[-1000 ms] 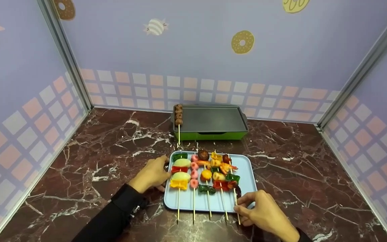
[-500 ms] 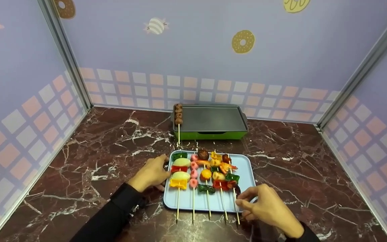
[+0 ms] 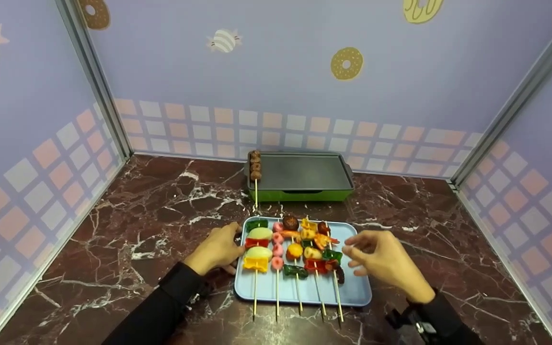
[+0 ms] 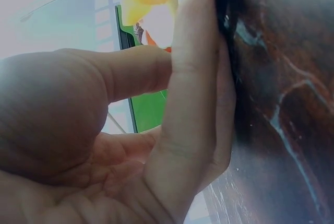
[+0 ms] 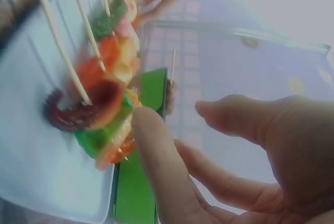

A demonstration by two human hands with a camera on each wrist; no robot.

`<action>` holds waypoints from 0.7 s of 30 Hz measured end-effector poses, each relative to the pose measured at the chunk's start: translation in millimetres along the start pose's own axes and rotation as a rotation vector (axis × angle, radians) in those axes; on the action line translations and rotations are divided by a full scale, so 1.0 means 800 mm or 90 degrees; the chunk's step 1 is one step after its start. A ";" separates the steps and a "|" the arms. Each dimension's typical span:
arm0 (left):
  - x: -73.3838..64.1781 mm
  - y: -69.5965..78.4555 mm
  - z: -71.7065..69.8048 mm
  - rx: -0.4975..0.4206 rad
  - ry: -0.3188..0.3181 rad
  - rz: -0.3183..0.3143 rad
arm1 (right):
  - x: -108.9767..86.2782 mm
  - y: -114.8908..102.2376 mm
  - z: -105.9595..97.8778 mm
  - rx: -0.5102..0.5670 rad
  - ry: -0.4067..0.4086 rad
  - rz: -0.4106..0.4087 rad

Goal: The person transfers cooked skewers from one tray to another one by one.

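Observation:
A light blue tray (image 3: 352, 287) on the counter holds several skewers of toy-like food. At its left edge my left hand (image 3: 216, 249) grips the rim, fingers reaching to the underside in the left wrist view. My right hand (image 3: 384, 258) hovers at the tray's right side, thumb and fingers parted with nothing between them. Closest to it lies the rightmost skewer (image 3: 337, 297), bearing a shrimp, green pepper and a dark curled tentacle (image 5: 73, 117). Leftmost is a vegetable skewer (image 3: 258, 254); beside it runs a skewer of pink rings (image 3: 277, 250).
Behind the tray stands a green grill (image 3: 300, 195) with a dark flat plate. A skewer of brown meatballs (image 3: 255, 165) lies along the grill's left end, its stick overhanging the front. Patterned panels (image 3: 281, 72) enclose the marbled counter (image 3: 151, 225) at the back and sides.
My right hand has let go of the rightmost skewer's stick near the tray's front edge and moved up, away from it. The left hand stays on the tray's edge.

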State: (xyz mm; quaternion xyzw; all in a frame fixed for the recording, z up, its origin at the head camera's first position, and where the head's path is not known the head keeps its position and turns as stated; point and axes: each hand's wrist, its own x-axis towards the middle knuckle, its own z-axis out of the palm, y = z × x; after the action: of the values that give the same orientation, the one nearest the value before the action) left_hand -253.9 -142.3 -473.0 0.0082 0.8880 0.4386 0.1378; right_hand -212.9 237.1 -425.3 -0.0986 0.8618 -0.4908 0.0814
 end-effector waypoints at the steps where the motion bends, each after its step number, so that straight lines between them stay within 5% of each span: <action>1: 0.000 0.000 0.000 0.001 0.001 0.002 | 0.004 -0.001 -0.002 0.000 0.005 -0.003; 21: 0.001 0.000 0.001 -0.002 0.010 0.012 | 0.075 -0.028 -0.008 -0.008 0.059 -0.062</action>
State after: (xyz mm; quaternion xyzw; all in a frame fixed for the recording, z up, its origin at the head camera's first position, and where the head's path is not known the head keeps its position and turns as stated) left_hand -254.1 -141.2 -473.6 0.0128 0.8883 0.4414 0.1265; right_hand -270.6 216.2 -405.8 -0.1183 0.8619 -0.4928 0.0169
